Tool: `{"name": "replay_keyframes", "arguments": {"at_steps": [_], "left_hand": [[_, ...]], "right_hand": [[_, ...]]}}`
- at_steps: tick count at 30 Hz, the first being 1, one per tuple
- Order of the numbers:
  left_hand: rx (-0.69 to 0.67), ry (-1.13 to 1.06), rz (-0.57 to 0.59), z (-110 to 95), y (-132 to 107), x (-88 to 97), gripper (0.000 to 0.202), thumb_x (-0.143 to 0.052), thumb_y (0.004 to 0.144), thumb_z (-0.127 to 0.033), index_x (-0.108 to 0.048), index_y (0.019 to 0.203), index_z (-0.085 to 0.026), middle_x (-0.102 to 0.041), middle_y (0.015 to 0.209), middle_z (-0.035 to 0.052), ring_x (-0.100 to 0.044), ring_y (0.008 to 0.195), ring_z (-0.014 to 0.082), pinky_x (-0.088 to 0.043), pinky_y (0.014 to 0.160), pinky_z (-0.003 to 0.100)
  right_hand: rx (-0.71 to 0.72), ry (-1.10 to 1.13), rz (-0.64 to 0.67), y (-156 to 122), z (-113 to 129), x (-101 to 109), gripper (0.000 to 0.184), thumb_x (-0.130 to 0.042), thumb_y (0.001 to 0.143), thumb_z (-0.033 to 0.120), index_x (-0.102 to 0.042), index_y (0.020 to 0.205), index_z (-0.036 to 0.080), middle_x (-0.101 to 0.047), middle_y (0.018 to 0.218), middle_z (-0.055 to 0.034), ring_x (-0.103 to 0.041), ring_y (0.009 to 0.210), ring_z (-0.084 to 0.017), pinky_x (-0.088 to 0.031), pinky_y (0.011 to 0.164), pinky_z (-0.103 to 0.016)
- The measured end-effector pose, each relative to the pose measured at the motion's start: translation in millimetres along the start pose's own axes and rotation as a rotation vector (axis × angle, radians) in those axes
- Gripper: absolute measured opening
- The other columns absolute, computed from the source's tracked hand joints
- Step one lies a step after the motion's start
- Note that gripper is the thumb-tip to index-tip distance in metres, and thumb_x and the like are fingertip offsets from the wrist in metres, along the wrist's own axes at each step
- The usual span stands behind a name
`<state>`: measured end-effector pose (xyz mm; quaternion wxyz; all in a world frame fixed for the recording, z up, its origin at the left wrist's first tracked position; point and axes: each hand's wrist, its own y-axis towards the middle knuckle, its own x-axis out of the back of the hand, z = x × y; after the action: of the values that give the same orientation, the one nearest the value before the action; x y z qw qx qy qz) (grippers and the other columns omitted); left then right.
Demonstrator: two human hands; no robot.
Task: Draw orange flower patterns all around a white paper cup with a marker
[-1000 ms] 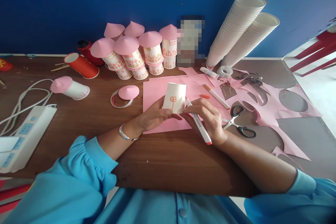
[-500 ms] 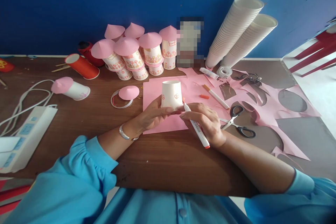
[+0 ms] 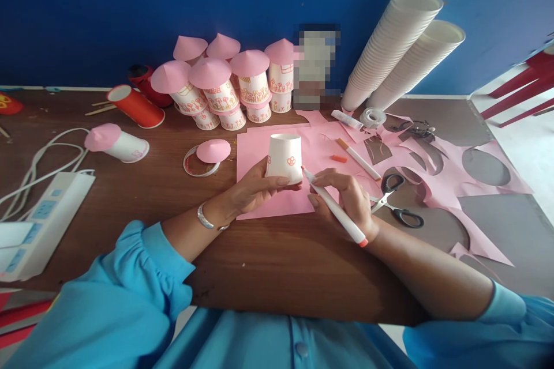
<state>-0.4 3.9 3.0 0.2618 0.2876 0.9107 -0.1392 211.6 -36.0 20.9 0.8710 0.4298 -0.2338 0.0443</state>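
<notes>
My left hand [image 3: 255, 187] is closed round the lower part of a white paper cup [image 3: 283, 153], which bears small orange-red flower drawings. Between the fingers of my right hand [image 3: 344, 199] is a white marker [image 3: 337, 210] with an orange end. The marker's tip is close to the cup's lower right side; whether it touches cannot be made out. Under the hands lies a sheet of pink paper [image 3: 259, 207]. On it rest a loose orange marker cap [image 3: 339, 158] and a second marker [image 3: 363, 162] with a brown cap.
Decorated cup houses [image 3: 253, 89] with pink cone roofs stand by the wall. Tall stacks of paper cups [image 3: 389, 46] lean at the right, near a tape roll [image 3: 373, 118], scissors [image 3: 396, 202] and pink paper scraps [image 3: 450, 184]. A power strip [image 3: 47, 219] lies on the left.
My right hand has shifted slightly right, and the marker lies at a lower slant with its back end farther right. My left hand still holds the cup, nearly in place.
</notes>
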Motion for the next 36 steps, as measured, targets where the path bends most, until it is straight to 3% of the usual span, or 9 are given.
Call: {"name": "replay_keyframes", "arguments": {"at_steps": [8,36], "left_hand": [[0.026,-0.001,-0.034,0.0,-0.7,0.7,0.039,-0.089,0.077,-0.026,-0.073,0.111,-0.018,-0.076,0.104,0.0061,-0.071,0.099,0.0205,-0.059,0.092,0.036],[0.057,0.046,-0.015,-3.1,-1.4,-2.1,0.046,-0.09,0.075,-0.028,-0.07,0.115,-0.017,-0.077,0.103,0.0077,-0.073,0.098,0.0231,-0.058,0.092,0.038]], "right_hand": [[0.083,-0.025,-0.004,4.8,0.5,-0.1,0.019,-0.065,0.094,0.014,-0.061,0.111,0.023,-0.072,0.083,-0.0035,-0.073,0.071,-0.018,-0.06,0.06,-0.029],[0.048,-0.071,0.045,4.9,2.8,-0.8,0.018,-0.065,0.096,0.013,-0.059,0.108,0.023,-0.073,0.085,-0.003,-0.074,0.074,-0.017,-0.061,0.065,-0.028]]}}
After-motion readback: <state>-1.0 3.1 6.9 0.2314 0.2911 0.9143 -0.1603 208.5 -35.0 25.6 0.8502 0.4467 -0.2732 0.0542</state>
